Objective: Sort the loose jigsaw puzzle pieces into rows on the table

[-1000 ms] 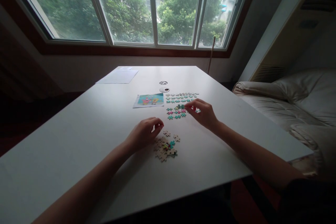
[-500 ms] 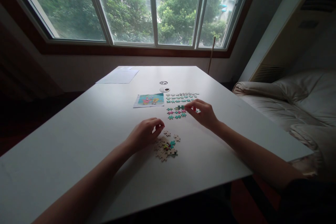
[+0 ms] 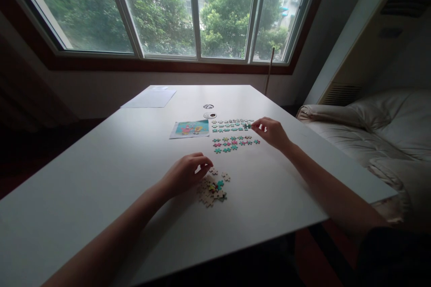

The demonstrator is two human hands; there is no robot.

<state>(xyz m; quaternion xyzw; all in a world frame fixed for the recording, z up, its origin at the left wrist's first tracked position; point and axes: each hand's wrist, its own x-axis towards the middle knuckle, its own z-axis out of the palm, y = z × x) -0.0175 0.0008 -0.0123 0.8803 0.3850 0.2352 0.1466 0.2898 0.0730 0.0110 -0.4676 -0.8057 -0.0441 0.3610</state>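
Observation:
My right hand (image 3: 272, 132) pinches a dark green jigsaw piece (image 3: 247, 126) over the right end of the upper rows. Rows of small jigsaw pieces (image 3: 234, 142), teal, pink and yellow, lie face up on the white table. My left hand (image 3: 186, 170) rests beside a loose pile of jigsaw pieces (image 3: 209, 195), its thumb and curled fingers closed together. Whether anything is between those fingertips I cannot make out. Most of the pile lies with its plain tan side up, with a few coloured pieces among them.
A colourful cartoon picture sheet (image 3: 190, 129) lies left of the rows. Two round black-and-white items (image 3: 210, 115) are behind it. White paper (image 3: 150, 98) lies at the table's (image 3: 101, 166) far left. A pale sofa (image 3: 353, 130) stands to the right, beyond the table edge.
My right hand has moved right and away from me with the green jigsaw piece, from the middle rows to the upper rows. My left hand has barely moved.

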